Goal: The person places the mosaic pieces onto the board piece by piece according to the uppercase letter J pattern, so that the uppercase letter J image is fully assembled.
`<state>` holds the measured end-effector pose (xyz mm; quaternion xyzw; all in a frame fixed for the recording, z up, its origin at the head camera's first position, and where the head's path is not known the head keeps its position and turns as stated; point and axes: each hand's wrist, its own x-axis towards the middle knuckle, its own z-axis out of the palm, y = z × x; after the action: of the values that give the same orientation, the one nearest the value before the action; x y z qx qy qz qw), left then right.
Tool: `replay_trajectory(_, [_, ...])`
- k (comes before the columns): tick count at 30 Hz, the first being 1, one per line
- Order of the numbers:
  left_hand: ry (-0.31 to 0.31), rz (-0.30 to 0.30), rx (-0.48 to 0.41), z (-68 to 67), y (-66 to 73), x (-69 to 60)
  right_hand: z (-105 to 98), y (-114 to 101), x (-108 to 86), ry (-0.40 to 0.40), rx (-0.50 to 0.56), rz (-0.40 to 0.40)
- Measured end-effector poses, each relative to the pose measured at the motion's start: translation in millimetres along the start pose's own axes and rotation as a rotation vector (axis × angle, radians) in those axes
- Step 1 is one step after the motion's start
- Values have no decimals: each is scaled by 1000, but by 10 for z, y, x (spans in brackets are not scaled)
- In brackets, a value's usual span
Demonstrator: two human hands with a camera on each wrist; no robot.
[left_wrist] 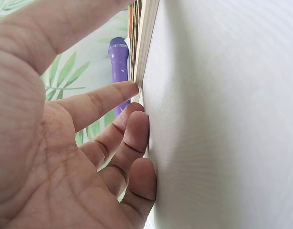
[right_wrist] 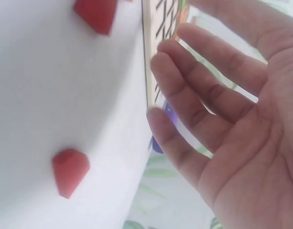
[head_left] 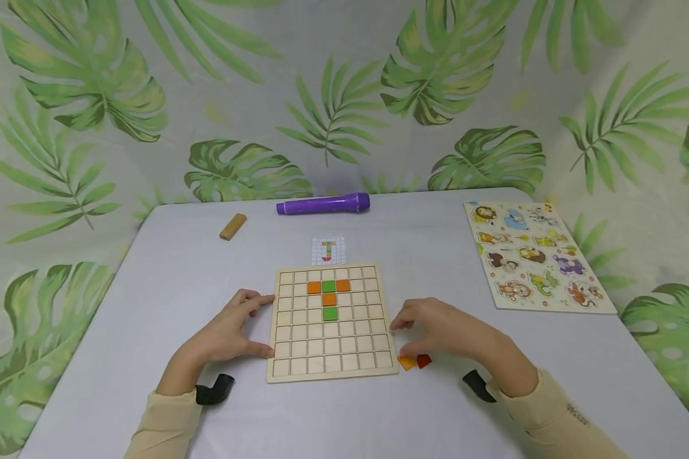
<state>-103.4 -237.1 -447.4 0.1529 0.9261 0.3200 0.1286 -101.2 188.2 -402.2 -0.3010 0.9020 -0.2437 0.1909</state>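
A square wooden grid board [head_left: 332, 346] lies on the table, with orange tiles [head_left: 314, 287] and green tiles [head_left: 330, 313] in a T-like shape. My left hand [head_left: 228, 331] touches its left edge with thumb and index finger; in the left wrist view the fingers [left_wrist: 106, 100] meet the board's side [left_wrist: 149, 33]. At the right edge is my right hand [head_left: 439, 327], fingers loosely bent, thumb by an orange piece [head_left: 407, 362] and a red piece [head_left: 423, 361]. The right wrist view shows the hand [right_wrist: 232, 105] holding nothing visible, near two red pieces [right_wrist: 71, 171].
Behind the board lies a small pattern card [head_left: 329, 250], then a purple microphone-like stick [head_left: 323, 204]. A wooden block [head_left: 233, 226] is at the back left. An animal puzzle board [head_left: 540, 258] lies at the right, and a leaf-print cloth [head_left: 344, 95] hangs behind the table.
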Motion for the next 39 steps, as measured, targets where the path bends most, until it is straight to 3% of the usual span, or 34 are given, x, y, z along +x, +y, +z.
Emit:
replay_trajectory(6, [1, -3, -2, 8, -20, 7, 79, -19, -133, -1, 15, -17])
replay_trajectory(17, [-1, 0, 1, 2, -37, -6, 249, 29, -175, 8, -12, -4])
replay_trajectory(27, [4, 17, 6, 2, -48, -5, 277, 54, -182, 43, -52, -60])
replay_trajectory(39, [2, 17, 0, 3, -23, -3, 245, 233, -236, 84, -37, -52])
